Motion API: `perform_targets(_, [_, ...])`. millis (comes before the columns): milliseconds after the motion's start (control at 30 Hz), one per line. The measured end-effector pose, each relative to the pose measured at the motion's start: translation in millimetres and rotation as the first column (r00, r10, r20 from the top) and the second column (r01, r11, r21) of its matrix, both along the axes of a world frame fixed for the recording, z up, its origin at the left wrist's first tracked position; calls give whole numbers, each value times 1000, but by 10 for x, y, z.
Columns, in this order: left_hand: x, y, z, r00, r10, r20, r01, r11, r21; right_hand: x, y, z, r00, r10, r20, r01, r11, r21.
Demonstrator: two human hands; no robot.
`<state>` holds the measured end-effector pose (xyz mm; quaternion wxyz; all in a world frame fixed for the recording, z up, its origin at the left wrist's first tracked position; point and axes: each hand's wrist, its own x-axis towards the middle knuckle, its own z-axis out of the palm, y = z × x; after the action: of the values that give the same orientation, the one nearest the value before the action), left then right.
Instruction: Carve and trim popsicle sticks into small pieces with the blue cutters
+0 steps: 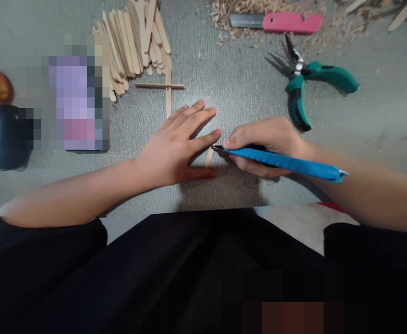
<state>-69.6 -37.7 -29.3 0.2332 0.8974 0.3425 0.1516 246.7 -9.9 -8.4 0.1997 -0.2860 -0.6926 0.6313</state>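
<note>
My left hand (pixel 181 139) lies palm down on the grey table with its fingers spread. Between its index finger and thumb shows a short length of wooden craft stick (pixel 208 158); whether the hand presses on it I cannot tell. My right hand (pixel 269 139) is closed around a slim blue utility knife (pixel 280 161), its dark tip pointing left at the upper end of that stick. Just beyond my left fingers, two craft sticks cross: a horizontal one (pixel 151 86) and an upright one (pixel 168 99), partly hidden by the hand.
A pile of craft sticks (pixel 130 44) lies at the back left, beside a blurred purple object (pixel 73 93). Green-handled pliers (pixel 299 69) rest open at the right. Behind them are a pink-handled knife (pixel 290 22) with bare blade and wood shavings (pixel 238 7). A dark rounded object (pixel 9 139) sits far left.
</note>
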Motion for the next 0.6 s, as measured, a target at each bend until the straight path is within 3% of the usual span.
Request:
perform_targets(133, [-12, 15, 19, 998, -11, -54, 11, 1000, 4, -4, 28, -56, 997, 68, -27, -57, 952, 300])
perform_targets(267, [-3, 11, 48, 998, -3, -67, 3, 1000, 4, 16, 42, -96, 997, 63, 33, -71, 866, 494])
perform_targets(500, [15, -12, 92, 991, 12, -132, -11, 1000, 9, 91, 27, -88, 998, -57, -6, 48, 770, 636])
perform_targets(600, [19, -3, 74, 990, 15, -137, -14, 1000, 11, 78, -12, -121, 991, -128, -38, 124, 778, 616])
